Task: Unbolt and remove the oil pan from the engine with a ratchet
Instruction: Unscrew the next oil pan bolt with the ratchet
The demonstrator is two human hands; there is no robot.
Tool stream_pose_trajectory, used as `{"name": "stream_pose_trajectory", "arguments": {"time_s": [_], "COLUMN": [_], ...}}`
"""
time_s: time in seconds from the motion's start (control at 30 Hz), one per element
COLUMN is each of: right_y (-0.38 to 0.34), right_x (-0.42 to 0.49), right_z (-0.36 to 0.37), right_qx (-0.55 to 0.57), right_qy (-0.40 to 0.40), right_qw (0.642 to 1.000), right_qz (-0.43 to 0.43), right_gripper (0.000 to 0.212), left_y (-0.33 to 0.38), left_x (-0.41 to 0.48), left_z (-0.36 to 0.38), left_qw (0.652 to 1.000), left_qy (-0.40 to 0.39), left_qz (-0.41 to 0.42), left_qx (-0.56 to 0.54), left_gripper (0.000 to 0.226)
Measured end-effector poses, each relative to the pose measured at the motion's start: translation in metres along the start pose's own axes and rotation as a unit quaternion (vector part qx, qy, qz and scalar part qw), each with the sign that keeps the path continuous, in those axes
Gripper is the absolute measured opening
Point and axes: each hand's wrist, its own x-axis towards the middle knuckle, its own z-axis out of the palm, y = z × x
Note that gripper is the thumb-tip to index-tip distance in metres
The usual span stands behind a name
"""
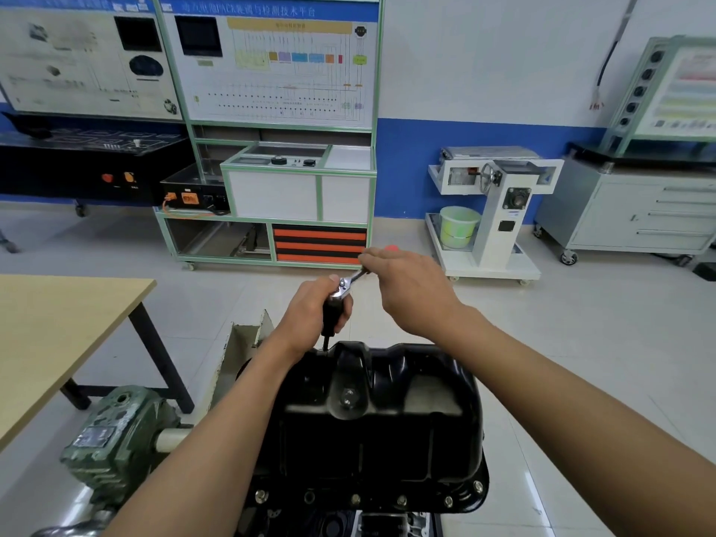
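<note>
A black oil pan (372, 432) sits bottom-up on the engine, low in the middle of the view, with a drain plug (347, 396) on top and several bolts (401, 500) along its near flange. A chrome ratchet (348, 284) stands over the pan's far edge on a black extension (329, 319) that reaches down to the flange. My left hand (310, 315) wraps around the extension just under the ratchet head. My right hand (410, 292) holds the ratchet's handle, whose red end (391, 248) pokes out past my fingers.
A green gearbox of the engine stand (112, 443) sits at the lower left beside a wooden table (50, 335). Training boards with a cabinet (271, 149), a white stand with a bucket (488, 226) and a grey drawer cart (627, 211) line the far wall.
</note>
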Motion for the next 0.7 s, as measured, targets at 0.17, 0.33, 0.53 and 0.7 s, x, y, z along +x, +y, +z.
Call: {"name": "stream_pose_trajectory", "arguments": {"time_s": [0.17, 0.33, 0.53, 0.7], "right_y": [0.003, 0.0, -0.005, -0.024], "right_x": [0.022, 0.026, 0.015, -0.014], "right_z": [0.008, 0.015, 0.001, -0.018], "right_qx": [0.067, 0.073, -0.018, -0.109], "right_qy": [-0.011, -0.023, 0.001, -0.01], "right_qw": [0.996, 0.994, 0.999, 0.994], "right_qz": [-0.063, -0.075, -0.044, 0.018], "right_gripper": [0.063, 0.066, 0.041, 0.008], "left_y": [-0.001, -0.003, -0.002, -0.002], "left_x": [0.002, 0.004, 0.005, 0.005], "left_z": [-0.002, -0.002, -0.002, -0.002], "left_qw": [1.0, 0.999, 0.995, 0.994], "left_qy": [-0.021, 0.004, 0.073, 0.088], "left_qz": [-0.001, -0.021, -0.037, -0.039], "left_qx": [-0.019, -0.037, -0.05, -0.06], "left_gripper": [0.05, 0.052, 0.056, 0.06]}}
